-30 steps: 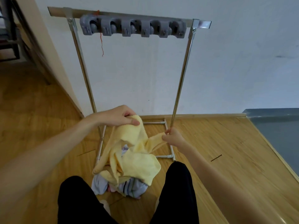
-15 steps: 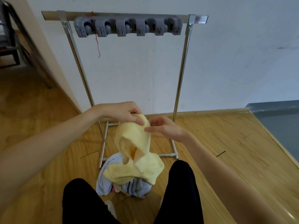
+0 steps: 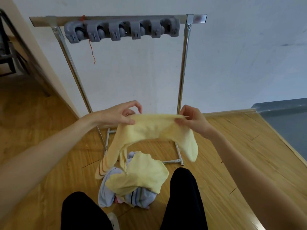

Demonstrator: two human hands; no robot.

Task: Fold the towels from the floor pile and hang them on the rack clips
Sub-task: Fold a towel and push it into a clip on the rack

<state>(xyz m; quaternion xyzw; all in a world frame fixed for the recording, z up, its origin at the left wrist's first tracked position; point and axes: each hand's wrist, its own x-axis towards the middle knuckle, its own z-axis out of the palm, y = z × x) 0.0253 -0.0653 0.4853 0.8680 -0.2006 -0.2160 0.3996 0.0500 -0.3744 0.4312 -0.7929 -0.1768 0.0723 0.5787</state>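
The left hand [image 3: 122, 114] pinches one end of the top edge of a yellow towel [image 3: 152, 130], thumb below and fingers curled above it. The right hand [image 3: 193, 117] pinches the other end of that edge, fingers curled round the cloth. Between the two hands the edge is pulled nearly straight and level, in front of the lower part of the rack [image 3: 183, 67]. Below the edge the towel sags. One side hangs down under the left hand, with thin orange stripes near its bottom end; the other side hangs in a shorter flap under the right hand. The long left side reaches down to the pile [image 3: 131, 195] on the wooden floor [image 3: 232, 155], and more yellow cloth lies spread on top of the pile; whether that cloth is part of the same towel I cannot tell. Under it show pale blue cloth with dark stripes and a bit of pink.

The rack stands against a white wall [image 3: 232, 55], its two metal posts rising from a frame on the floor. A row of grey clips [image 3: 121, 31] is fixed along its top bar, none holding a towel. An orange thread [image 3: 92, 50] dangles near the left clips. The person's legs in black trousers [image 3: 184, 200] are on either side of the pile.
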